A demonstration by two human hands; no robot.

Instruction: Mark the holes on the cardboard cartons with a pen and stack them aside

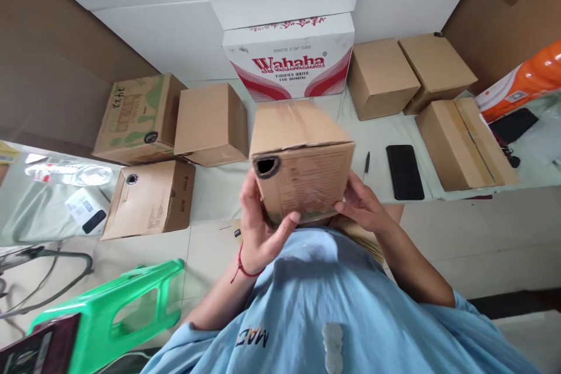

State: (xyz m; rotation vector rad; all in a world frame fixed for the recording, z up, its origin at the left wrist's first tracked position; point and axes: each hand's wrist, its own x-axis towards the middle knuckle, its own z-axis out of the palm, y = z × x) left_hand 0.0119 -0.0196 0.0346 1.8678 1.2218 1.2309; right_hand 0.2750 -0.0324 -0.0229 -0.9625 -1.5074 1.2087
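I hold a brown cardboard box [302, 158] up in front of my chest, its taped top flaps tilted away from me and a dark handle hole at its near left corner. My left hand [258, 228] grips the box's left side and lower edge, thumb pressed on the printed front face. My right hand [362, 204] clasps the right lower corner with fingers curled on it. Flat cardboard pieces [363, 234] lie just under my right wrist.
Several more cardboard boxes [210, 123] stand around on the pale floor, with a Wahaha water carton [289, 58] behind. A black phone [404, 170] and a pen [366, 165] lie to the right. A green plastic stool [109, 310] stands at lower left.
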